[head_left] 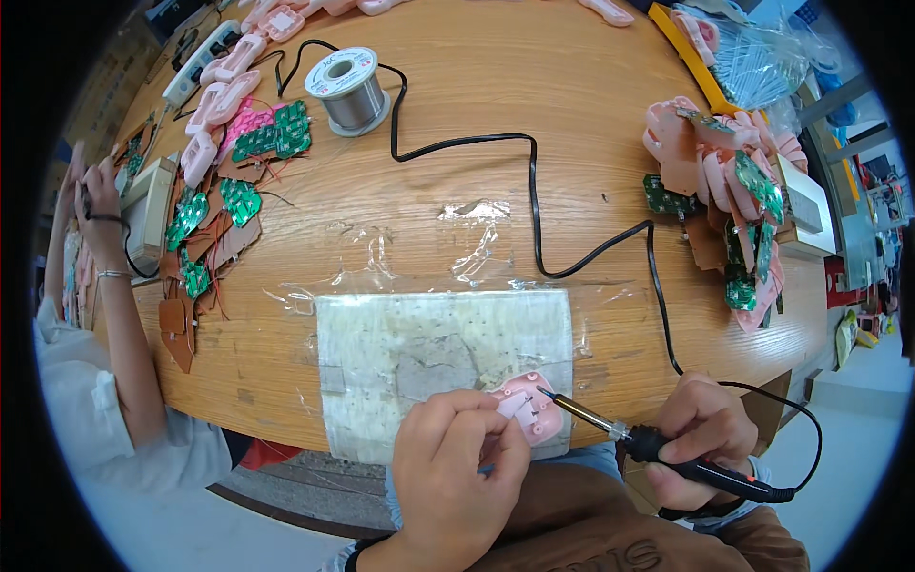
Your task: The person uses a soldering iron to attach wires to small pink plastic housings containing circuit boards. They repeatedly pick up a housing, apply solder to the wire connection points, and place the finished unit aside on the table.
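Observation:
Between the fingers of my left hand (462, 467) is a pink plastic shell (541, 419), held over the near edge of a worn pale mat (372, 381). Posts and a paler inner part show inside the shell. My right hand (705, 429) grips a black-handled soldering iron (681, 458). Its metal tip points left and reaches the shell's upper right rim; whether it touches cannot be made out. From the handle's end a black cord (538, 210) loops round and runs across the table.
A solder wire spool (355, 100) stands at the back left. Green circuit boards (276, 133) and pink shells (224, 100) lie along the left; a similar heap (729, 191) is at right. Beside a power strip (195, 67), a co-worker's arm (124, 324) reaches along the left edge.

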Demonstrator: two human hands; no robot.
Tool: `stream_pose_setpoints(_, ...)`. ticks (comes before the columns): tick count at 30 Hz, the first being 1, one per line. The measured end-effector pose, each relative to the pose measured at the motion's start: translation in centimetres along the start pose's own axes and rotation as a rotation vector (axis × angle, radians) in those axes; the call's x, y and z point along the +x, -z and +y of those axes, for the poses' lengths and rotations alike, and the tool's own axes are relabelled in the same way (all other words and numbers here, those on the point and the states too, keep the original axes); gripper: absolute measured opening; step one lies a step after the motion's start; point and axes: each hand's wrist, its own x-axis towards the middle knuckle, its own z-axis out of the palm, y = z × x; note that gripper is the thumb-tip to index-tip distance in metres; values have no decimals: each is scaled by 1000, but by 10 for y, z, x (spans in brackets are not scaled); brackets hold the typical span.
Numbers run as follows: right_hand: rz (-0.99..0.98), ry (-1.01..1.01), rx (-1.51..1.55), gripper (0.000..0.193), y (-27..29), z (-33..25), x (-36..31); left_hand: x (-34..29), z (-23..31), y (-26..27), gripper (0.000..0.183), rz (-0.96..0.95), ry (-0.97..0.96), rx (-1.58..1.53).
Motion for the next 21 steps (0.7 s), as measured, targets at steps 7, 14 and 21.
stream_pose_setpoints(7,44,-47,129,33,5,3,-5,2,2,2,16,29,-74,46)
stream_pose_setpoints(14,16,-108,-30,33,7,0,-14,0,3,1,18,-15,-35,67)
stream_pose_setpoints(21,-26,-100,-93,29,4,-1,-12,1,6,3,14,18,-36,13)
